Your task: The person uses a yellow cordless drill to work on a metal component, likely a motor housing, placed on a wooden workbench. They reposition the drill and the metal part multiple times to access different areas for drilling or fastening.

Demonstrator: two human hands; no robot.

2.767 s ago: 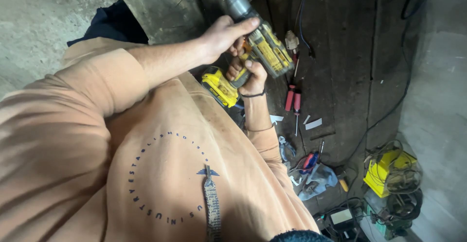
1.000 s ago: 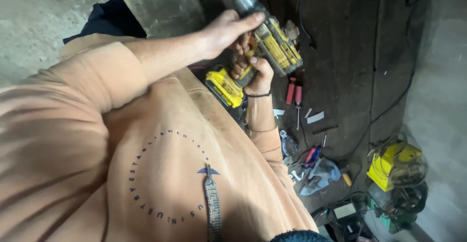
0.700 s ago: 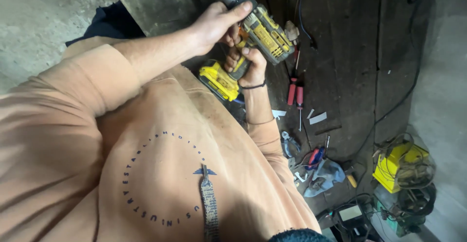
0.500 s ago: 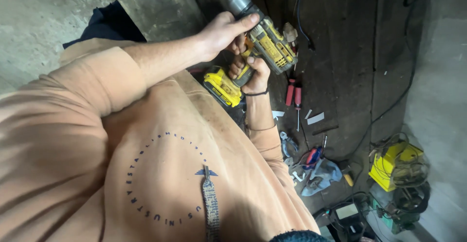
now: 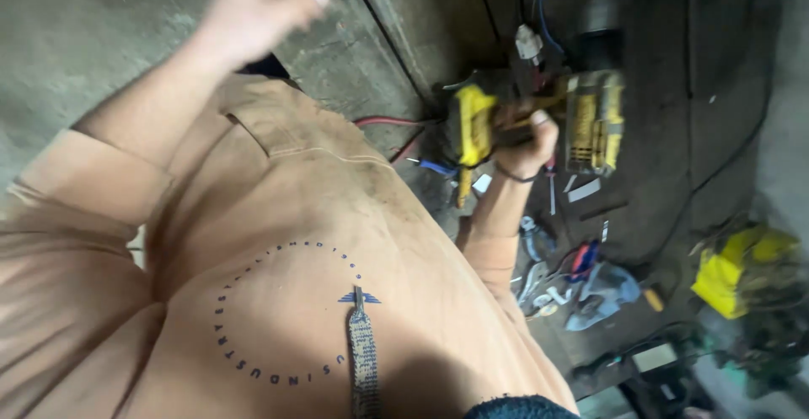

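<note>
— Yellow and black, that power drill: where is it?
— Over the dark worktop, gripped at the handle by the right hand.
— And the left hand?
— Raised at top left, apart from the drill, fingers loosely curled on nothing, blurred.
— Smaller things?
— Red-handled tools lie below.

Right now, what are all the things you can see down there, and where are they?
Power drill: one, yellow and black, blurred, upper right, held in one hand.
Red-handled tools: a few, lying on the dark floor, centre right.
Grey cloth: one, beside those tools.
Yellow bundle: one, blurred, far right.
Red cable: one, near the concrete block.
Concrete block: one, grey, top centre.
Sweatshirt: one, peach with a dark ring print, fills the lower left.
Right hand: grip closed round the drill.
Left hand: raised at the top, blurred, holding nothing visible.
</note>
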